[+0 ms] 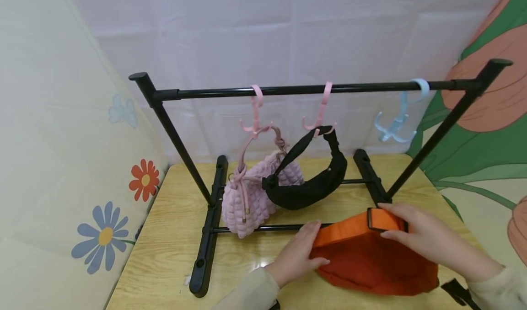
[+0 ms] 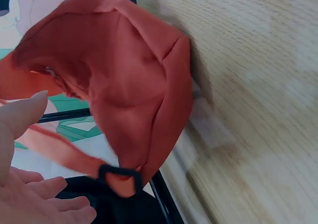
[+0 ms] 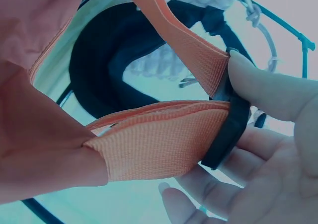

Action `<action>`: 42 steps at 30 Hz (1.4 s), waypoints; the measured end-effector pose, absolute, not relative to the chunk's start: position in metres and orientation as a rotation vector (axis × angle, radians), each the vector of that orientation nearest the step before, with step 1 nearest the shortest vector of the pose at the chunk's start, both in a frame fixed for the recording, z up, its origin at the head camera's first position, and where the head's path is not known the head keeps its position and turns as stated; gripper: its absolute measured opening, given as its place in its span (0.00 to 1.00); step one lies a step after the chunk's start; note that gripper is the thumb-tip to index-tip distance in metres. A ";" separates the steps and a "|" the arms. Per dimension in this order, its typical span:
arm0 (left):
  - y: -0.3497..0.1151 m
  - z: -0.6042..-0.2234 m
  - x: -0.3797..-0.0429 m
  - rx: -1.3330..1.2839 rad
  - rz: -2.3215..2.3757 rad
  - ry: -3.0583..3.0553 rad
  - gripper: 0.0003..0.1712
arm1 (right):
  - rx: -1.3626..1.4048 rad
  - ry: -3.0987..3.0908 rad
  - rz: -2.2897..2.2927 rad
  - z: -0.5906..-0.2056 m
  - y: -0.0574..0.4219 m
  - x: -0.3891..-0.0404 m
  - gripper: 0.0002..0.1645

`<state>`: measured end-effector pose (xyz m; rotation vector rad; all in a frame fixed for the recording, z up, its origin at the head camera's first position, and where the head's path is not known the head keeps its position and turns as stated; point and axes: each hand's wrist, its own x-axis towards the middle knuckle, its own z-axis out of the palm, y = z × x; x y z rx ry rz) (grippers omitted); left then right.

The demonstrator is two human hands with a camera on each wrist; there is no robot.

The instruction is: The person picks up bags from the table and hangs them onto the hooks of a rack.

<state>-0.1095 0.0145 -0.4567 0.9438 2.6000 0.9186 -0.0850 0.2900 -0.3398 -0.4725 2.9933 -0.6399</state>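
An orange-red bag (image 1: 374, 264) with an orange webbing strap (image 3: 149, 144) is low over the front right of the table. My right hand (image 1: 420, 232) pinches the strap at its black buckle (image 3: 228, 129), thumb on one side and fingers on the other. At the bag's left end is my left hand (image 1: 298, 255), its thumb and fingers spread apart beside the strap. In the left wrist view, the bag body (image 2: 134, 75) hangs beyond that left hand (image 2: 35, 184), whose fingers are fairly straight.
A black rack (image 1: 288, 90) stands on the wooden table (image 1: 164, 255). From its bar hang two pink hooks and an empty blue hook (image 1: 395, 122). A puffy lilac bag (image 1: 247, 200) and a black shoulder bag (image 1: 309, 191) hang from the pink hooks.
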 end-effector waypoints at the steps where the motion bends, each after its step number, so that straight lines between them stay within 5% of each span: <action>1: 0.015 -0.458 -0.110 0.962 0.902 2.601 0.47 | -0.476 2.999 -0.643 -0.339 0.289 -0.084 0.38; 21: 0.012 -0.460 -0.113 1.169 0.865 2.807 0.33 | -0.522 3.099 -0.754 -0.318 0.286 -0.071 0.35; 32: 0.009 -0.428 -0.122 1.191 1.138 2.740 0.21 | -0.638 3.184 -0.688 -0.330 0.307 -0.083 0.35; 42: 0.007 -0.399 -0.129 1.220 1.107 2.730 0.19 | -0.385 3.141 -0.699 -0.331 0.303 -0.084 0.37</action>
